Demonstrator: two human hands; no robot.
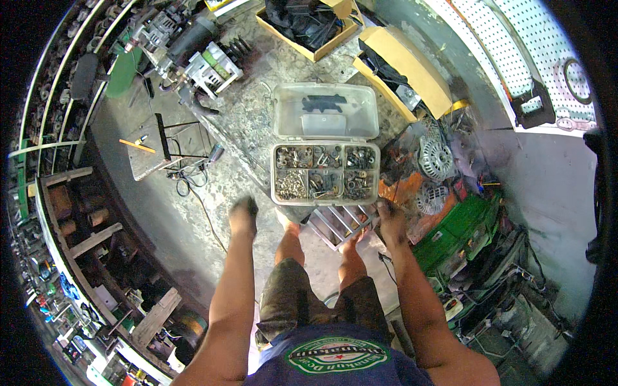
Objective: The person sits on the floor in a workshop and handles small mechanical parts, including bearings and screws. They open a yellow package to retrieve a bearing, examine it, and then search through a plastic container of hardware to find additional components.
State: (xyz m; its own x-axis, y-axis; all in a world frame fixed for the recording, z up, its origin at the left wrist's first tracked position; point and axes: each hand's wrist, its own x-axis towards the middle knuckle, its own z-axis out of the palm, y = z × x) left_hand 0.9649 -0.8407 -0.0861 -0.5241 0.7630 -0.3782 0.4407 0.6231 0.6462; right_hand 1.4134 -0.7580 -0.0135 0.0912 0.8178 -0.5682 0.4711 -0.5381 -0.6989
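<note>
A clear plastic organizer box [275, 187] lies open at the near edge of the workbench, its lid [360, 120] tipped back on the far side. Several compartments hold small metal parts [291, 184], such as screws, nuts and fittings. My right hand [391, 222] is at the box's near right corner, fingers pointing away from me; I cannot see whether they grip it. To the left of the box, apart from it, my left hand [243, 217] hangs with dark, blurred fingers. A pale slatted rack [336, 226] shows just below the box, between both hands.
Alternators [436, 157] and a green metal case [454, 235] stand on the right. Open cardboard boxes [412, 67] lie at the back. An engine-like metal assembly [209, 67] sits far left, near a small table [145, 168] with cables. Shelves [96, 241] line the left.
</note>
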